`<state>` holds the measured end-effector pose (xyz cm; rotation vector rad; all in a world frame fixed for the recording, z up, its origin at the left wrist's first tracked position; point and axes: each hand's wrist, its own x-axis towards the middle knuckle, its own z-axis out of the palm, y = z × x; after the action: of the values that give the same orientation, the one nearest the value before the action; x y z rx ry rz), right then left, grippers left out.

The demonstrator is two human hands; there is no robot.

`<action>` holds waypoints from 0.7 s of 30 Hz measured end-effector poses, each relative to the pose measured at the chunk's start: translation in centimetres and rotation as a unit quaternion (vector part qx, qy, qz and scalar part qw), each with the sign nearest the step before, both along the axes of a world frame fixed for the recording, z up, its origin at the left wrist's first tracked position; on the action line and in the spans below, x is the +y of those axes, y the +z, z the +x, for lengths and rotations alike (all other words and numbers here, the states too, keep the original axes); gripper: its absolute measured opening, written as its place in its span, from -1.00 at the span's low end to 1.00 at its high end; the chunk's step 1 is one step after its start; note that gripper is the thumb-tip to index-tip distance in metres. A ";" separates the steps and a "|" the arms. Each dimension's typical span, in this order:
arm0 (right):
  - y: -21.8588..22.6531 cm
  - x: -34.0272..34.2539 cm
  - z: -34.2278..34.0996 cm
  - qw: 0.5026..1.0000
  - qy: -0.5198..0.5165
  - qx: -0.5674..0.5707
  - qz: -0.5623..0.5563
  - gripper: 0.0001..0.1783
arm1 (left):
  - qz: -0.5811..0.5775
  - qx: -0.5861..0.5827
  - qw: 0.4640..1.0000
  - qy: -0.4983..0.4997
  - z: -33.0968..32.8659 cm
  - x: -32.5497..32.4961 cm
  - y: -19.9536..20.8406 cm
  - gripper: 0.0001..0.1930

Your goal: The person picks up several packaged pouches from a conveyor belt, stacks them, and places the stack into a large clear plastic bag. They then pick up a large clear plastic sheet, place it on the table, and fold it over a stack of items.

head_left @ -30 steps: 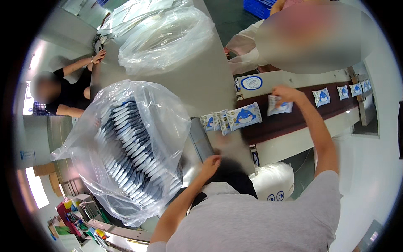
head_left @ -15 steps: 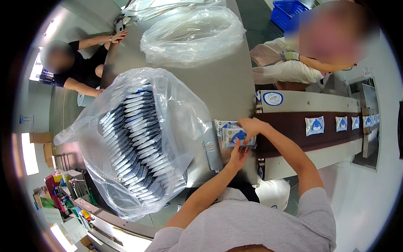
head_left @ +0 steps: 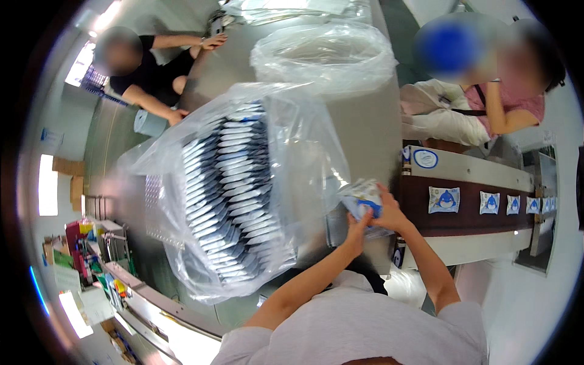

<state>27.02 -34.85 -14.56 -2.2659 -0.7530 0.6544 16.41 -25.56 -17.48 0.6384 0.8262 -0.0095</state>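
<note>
Between my two hands are small white-and-blue packets [head_left: 364, 199], tilted up at the table's right edge beside the conveyor. My left hand [head_left: 356, 231] grips them from below and the near side. Fingers of my right hand [head_left: 391, 212] close round their right side. How many packets I hold cannot be made out. Just left of my hands lies a large clear plastic bag [head_left: 307, 140], its mouth toward me. Inside it, packets of the same kind [head_left: 243, 176] stand on edge in two long, tight rows.
A brown conveyor belt [head_left: 471, 220] on the right carries several spaced packets [head_left: 444, 199]. Another clear bag [head_left: 322, 58] sits farther back on the metal table [head_left: 359, 115]. One person [head_left: 143, 91] is at the table's far left; another [head_left: 468, 115] sits beyond the conveyor.
My hands have tilted the packets up from lying flat by the conveyor's end. The whole view has shifted, and the person beyond the conveyor has changed posture.
</note>
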 end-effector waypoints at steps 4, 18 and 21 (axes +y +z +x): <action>4.2 -1.2 -3.9 0.921 -0.115 0.249 0.277 0.04 | 0.145 -0.145 0.974 -0.101 -1.9 2.6 9.6 -0.19; 10.6 25.3 -6.5 0.812 -0.039 0.465 0.351 -0.23 | 0.894 0.248 0.259 -0.269 -1.7 40.7 27.1 -0.61; 8.9 29.2 -3.1 0.914 -0.031 0.265 0.306 -0.07 | 0.914 0.181 0.321 -0.169 -0.5 43.9 30.6 -0.85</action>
<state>23.94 -5.63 -5.61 -1.4404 -0.5131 0.8163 15.88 18.37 13.16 3.1512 0.7797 0.5187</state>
